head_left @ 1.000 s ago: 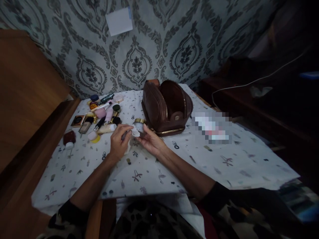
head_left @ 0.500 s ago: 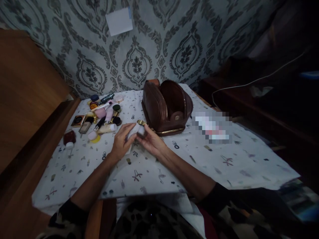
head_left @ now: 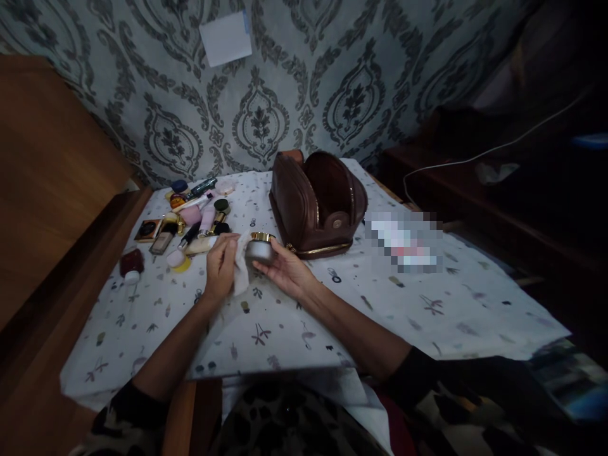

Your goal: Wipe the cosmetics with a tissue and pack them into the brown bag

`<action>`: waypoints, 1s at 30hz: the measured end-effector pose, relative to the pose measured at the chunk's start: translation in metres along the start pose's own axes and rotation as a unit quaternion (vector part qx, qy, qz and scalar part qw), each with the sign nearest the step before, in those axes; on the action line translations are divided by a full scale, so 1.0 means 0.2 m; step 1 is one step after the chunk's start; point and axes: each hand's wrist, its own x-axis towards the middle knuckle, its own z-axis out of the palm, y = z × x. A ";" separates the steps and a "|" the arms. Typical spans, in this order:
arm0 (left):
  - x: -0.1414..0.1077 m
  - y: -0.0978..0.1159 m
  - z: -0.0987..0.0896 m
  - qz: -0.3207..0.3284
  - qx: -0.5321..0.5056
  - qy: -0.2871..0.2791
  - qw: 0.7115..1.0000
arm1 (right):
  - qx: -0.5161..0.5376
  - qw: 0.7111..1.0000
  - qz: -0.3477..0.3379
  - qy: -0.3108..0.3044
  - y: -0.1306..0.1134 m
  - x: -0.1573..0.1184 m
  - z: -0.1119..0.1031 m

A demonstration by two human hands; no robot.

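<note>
Tablecloth (head_left: 380, 323) bears cosmetics (head_left: 206, 221) and bag (head_left: 295, 206); left grip (head_left: 220, 269) holds white cloth (head_left: 242, 273), right grip (head_left: 291, 272) jar (head_left: 259, 252).

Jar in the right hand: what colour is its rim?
The rim is gold, clearest in the head view.

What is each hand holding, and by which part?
Right hand: a gold-lidded jar, by its right side. Left hand: a white cloth, exact place of hold hidden.

Single head-worn view, looking forward and down from above the near edge of the table (head_left: 380, 323). Left hand (head_left: 221, 267) and right hand (head_left: 288, 271) sit near, about mid-frame. Wide field: wearer's clothing (head_left: 280, 421) at bottom, patterned wall (head_left: 304, 69) facing at top.
</note>
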 end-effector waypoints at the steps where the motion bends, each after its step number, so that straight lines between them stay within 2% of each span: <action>1: 0.00 0.00 0.00 -0.003 0.000 -0.008 1.000 | -0.007 1.000 -0.001 -0.005 0.01 0.00 0.00; 5: 0.00 -0.01 0.00 -0.002 0.027 -0.045 0.999 | -0.024 0.999 -0.025 -0.021 0.02 -0.01 0.02; 9: 0.01 -0.02 -0.01 0.004 0.008 -0.054 0.998 | -0.005 1.000 -0.026 0.014 0.00 0.00 0.01; 12: 0.03 -0.03 -0.03 -0.050 -0.053 -0.061 0.995 | 0.012 0.999 -0.017 0.035 -0.02 0.01 0.01; 14: 0.05 -0.04 -0.04 -0.108 -0.122 -0.024 0.986 | 0.005 0.999 -0.008 0.032 -0.02 0.01 0.01; 16: 0.06 -0.04 -0.04 -0.150 -0.196 0.052 0.968 | -0.009 1.000 0.007 0.026 -0.01 0.00 0.01; 18: 0.07 -0.02 -0.03 -0.168 -0.248 0.131 0.945 | -0.029 0.999 0.026 0.025 0.01 0.00 0.01; 20: 0.06 -0.01 -0.02 -0.170 -0.264 0.179 0.933 | -0.058 0.997 0.052 0.018 0.03 -0.01 0.01; 22: 0.05 0.00 0.00 -0.158 -0.247 0.184 0.938 | -0.078 0.994 0.082 0.006 0.04 -0.02 0.01; 25: 0.01 0.01 0.02 -0.112 -0.164 0.158 0.967 | -0.057 0.992 0.115 -0.006 0.06 -0.02 0.02; 28: -0.02 0.01 0.03 -0.026 -0.023 0.117 0.992 | -0.006 0.991 0.131 -0.021 0.06 -0.02 0.02; 30: -0.04 0.03 0.04 0.043 0.050 0.057 0.996 | 0.024 0.992 0.121 -0.029 0.06 -0.02 0.02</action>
